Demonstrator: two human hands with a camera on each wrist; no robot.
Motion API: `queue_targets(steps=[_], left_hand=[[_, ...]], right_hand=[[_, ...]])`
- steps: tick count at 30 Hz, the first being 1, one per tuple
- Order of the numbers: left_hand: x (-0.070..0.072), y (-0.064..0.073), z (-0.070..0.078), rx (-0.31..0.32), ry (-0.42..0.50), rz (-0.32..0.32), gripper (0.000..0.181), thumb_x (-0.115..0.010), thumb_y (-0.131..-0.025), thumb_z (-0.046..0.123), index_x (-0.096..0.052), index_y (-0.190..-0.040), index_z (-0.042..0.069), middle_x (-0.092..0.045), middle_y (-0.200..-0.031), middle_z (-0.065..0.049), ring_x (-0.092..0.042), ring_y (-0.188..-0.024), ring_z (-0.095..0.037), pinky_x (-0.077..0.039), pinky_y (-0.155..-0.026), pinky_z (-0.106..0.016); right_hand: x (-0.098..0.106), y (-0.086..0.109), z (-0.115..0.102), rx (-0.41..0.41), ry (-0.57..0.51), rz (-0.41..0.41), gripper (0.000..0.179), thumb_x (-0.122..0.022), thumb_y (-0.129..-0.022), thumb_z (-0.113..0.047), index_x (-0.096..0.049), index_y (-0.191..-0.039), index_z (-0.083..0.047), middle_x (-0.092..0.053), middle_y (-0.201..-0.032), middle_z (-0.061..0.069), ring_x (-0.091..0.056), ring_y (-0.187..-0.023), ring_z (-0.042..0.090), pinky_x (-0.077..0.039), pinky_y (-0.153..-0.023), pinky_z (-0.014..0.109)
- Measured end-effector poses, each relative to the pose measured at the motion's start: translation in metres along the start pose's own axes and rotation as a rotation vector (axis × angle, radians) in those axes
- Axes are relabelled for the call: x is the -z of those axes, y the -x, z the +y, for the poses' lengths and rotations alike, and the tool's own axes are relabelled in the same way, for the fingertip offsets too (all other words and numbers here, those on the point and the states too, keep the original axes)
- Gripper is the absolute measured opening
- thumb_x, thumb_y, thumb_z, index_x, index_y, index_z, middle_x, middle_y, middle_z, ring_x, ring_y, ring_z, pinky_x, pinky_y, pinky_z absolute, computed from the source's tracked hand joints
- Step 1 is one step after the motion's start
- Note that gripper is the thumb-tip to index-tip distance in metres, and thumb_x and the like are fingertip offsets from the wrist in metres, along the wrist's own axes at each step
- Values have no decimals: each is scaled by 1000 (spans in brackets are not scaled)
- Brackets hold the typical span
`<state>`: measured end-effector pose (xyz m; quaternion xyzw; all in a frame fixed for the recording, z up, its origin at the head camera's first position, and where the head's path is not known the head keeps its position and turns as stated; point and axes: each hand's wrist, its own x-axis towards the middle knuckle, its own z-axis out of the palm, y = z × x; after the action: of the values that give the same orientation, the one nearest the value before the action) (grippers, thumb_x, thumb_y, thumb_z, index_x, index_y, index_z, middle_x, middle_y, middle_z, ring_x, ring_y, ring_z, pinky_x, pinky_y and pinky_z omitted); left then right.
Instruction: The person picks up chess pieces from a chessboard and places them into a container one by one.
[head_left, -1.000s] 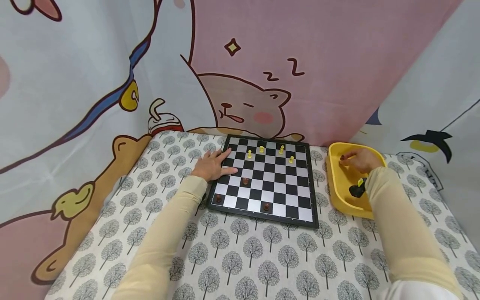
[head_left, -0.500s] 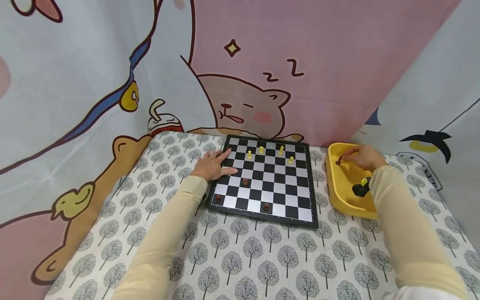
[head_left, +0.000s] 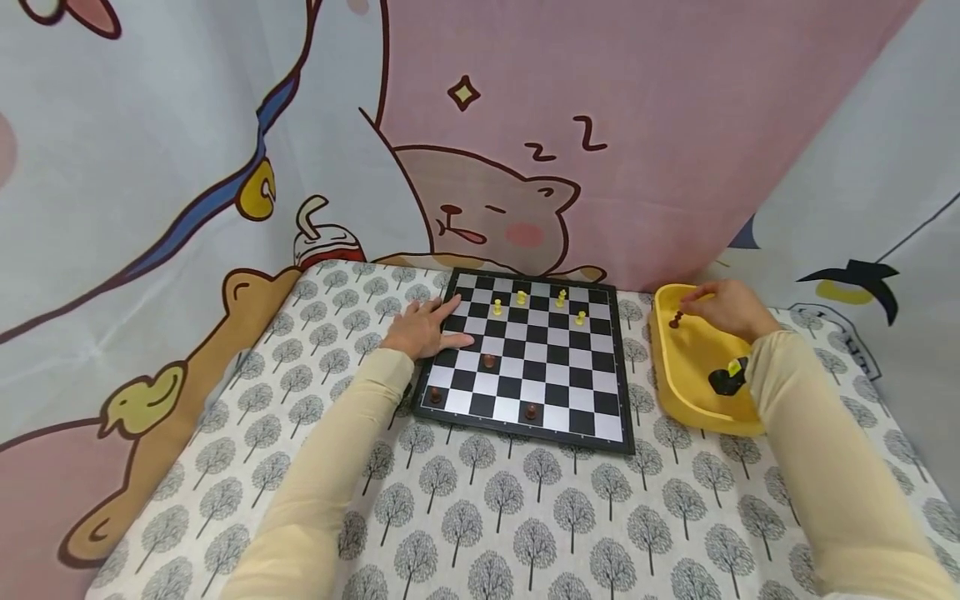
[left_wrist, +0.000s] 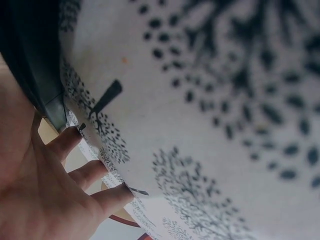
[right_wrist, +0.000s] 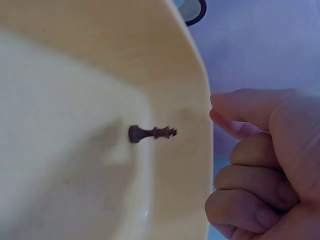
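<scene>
My left hand (head_left: 417, 331) rests spread across the left edge of a black-and-white chessboard (head_left: 525, 350), thumb and forefinger on the squares. In the left wrist view, its other fingers (left_wrist: 117, 196) reach beside the board's dark edge over the cloth. My right hand (head_left: 723, 307) hovers at the far end of a yellow tray (head_left: 670, 392). In the right wrist view, its thumb and forefinger come close together by the tray's rim, other fingers curled, with nothing showing between them. A dark brown chess king (right_wrist: 150, 133) is inside the tray, apart from the fingers.
Several yellow chess pieces (head_left: 560, 298) stand toward the board's far side. Three brown pieces (head_left: 531, 411) are on its near half. A tree-print cloth (head_left: 465, 517) covers the table; a cartoon-print curtain (head_left: 645, 150) hangs behind. A black object with yellow (head_left: 726, 380) shows beside my right cuff.
My right hand has let go of the dark brown king and risen away from it, moving slightly up and right. My left hand has stayed on the board.
</scene>
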<state>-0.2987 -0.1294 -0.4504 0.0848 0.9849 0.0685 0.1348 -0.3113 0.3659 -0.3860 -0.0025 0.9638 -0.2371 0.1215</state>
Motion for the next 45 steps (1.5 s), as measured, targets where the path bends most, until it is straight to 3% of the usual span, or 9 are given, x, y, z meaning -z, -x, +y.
queue_targets(steps=[4,14,23,31,33,38,41,45], left_hand=[[1,1,-3,9,3,-3,93,-41,-88,85,-4,-163,45,-18,-173,-4,-15,-159,-43,-23,-124,-66],[3,-1,-4,6,16,8,95,-44,-87,85,-6,-164,43,-19,-173,-5,-17,-158,-44,-24,-123,-68],[2,-2,-2,6,25,2,95,-45,-86,85,-6,-163,45,-19,-173,-5,-16,-158,-43,-24,-123,-68],[1,-2,-1,5,1,14,96,-43,-86,86,-6,-163,44,-20,-173,-4,-18,-158,-43,-26,-122,-67],[1,-2,-1,3,-4,14,96,-42,-86,87,-6,-163,44,-20,-173,-4,-18,-158,-43,-27,-122,-67],[0,-2,-1,3,4,13,95,-43,-86,86,-6,-163,44,-20,-173,-4,-18,-158,-43,-26,-122,-67],[0,-2,-1,2,5,14,95,-43,-86,86,-7,-163,44,-20,-173,-4,-18,-158,-43,-27,-122,-68],[-1,-3,-1,-1,3,11,94,-43,-87,85,-6,-163,44,-19,-173,-5,-18,-158,-43,-26,-122,-68]], right_hand=[[-1,3,-12,30,8,17,52,-58,-103,-42,-64,-130,2,-59,-134,31,-56,-112,41,-48,-95,56],[-6,14,-30,44,-33,6,53,-58,-101,-48,-65,-131,-5,-63,-134,27,-57,-118,39,-47,-97,56],[-12,28,-54,96,-47,20,48,-60,-100,-49,-69,-126,-10,-67,-121,19,-61,-99,30,-47,-79,34],[-23,45,-84,182,-76,68,38,-66,-98,-45,-73,-119,-14,-69,-110,12,-54,-79,23,-44,-65,31],[-26,49,-89,200,-71,81,39,-67,-97,-47,-73,-118,-15,-70,-98,9,-54,-72,22,-43,-59,30],[-36,56,-97,227,-95,73,37,-69,-96,-47,-73,-116,-16,-49,-61,-2,-43,-52,15,-36,-47,27],[-43,60,-100,261,-130,53,34,-71,-95,-43,-73,-116,-16,-41,-55,-7,-38,-47,12,-33,-44,27],[-50,64,-105,307,-161,36,30,-73,-95,-38,-73,-115,-15,-42,-60,-4,-37,-47,11,-33,-42,26]])
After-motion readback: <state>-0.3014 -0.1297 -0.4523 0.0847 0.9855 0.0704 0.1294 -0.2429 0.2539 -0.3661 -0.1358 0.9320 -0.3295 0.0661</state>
